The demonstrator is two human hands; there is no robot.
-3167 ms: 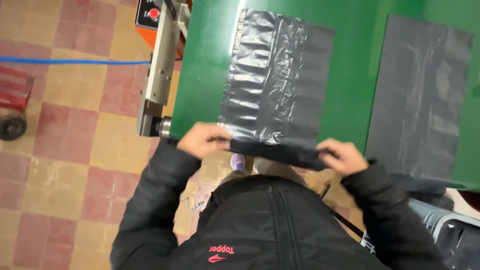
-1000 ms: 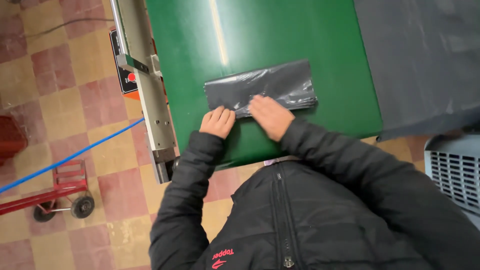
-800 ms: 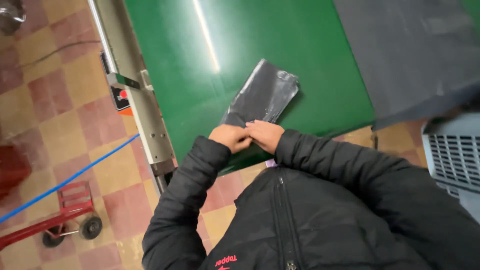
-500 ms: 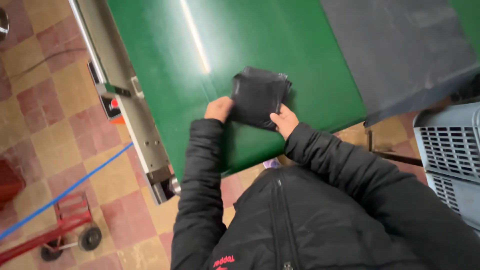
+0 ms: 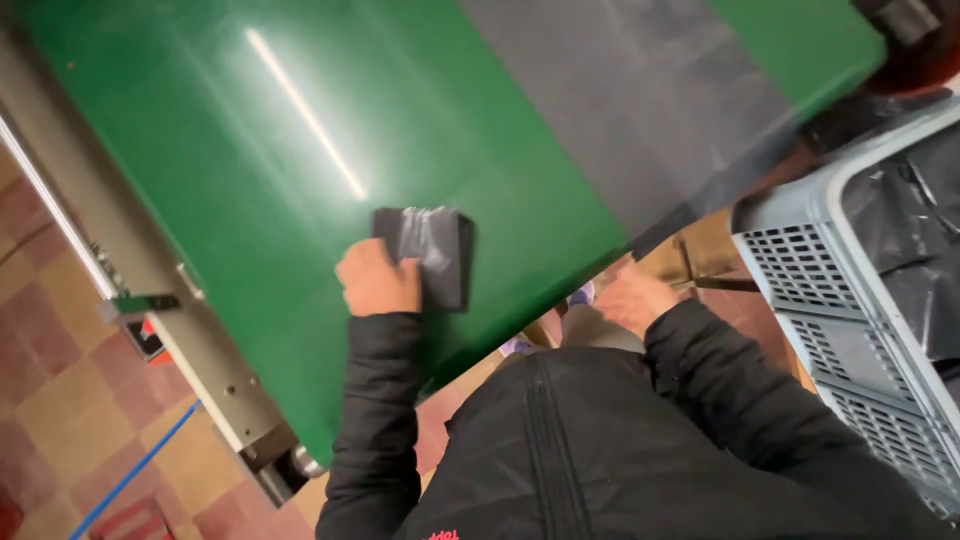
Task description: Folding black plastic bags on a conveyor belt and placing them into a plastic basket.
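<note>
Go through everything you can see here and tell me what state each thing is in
Black plastic bag: folded into a small packet, flat on the green table.
Left hand: pressing on the packet's edge.
Right hand: off the table, empty.
Grey plastic sheet: spread flat.
Grey slotted crate: holds dark plastic.

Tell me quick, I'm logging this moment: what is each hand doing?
Left hand: closed on the folded black bag, pressing it to the green table.
Right hand: holds nothing, off the table edge; blurred.
</note>
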